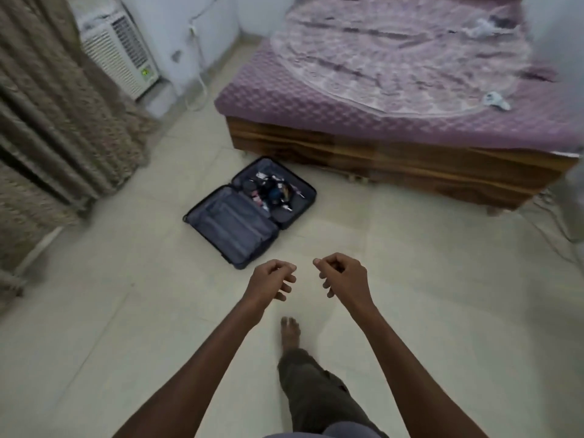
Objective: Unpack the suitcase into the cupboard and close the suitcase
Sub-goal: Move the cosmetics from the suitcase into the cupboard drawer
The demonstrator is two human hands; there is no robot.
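Observation:
A dark blue suitcase (249,211) lies flat and wide open on the pale tiled floor in front of the bed. Its near half shows a grey zipped liner (235,224). Its far half holds several small dark and colourful items (273,191). My left hand (273,279) and my right hand (341,275) hang side by side in the air, nearer to me than the suitcase. Their fingers are loosely curled and hold nothing. No cupboard is in view.
A wooden bed (395,162) with a purple quilted cover (363,112) fills the upper right. Brown curtains (53,121) hang at the left, and a white air cooler (123,55) stands in the far corner. My bare foot (290,331) is on the floor below my hands.

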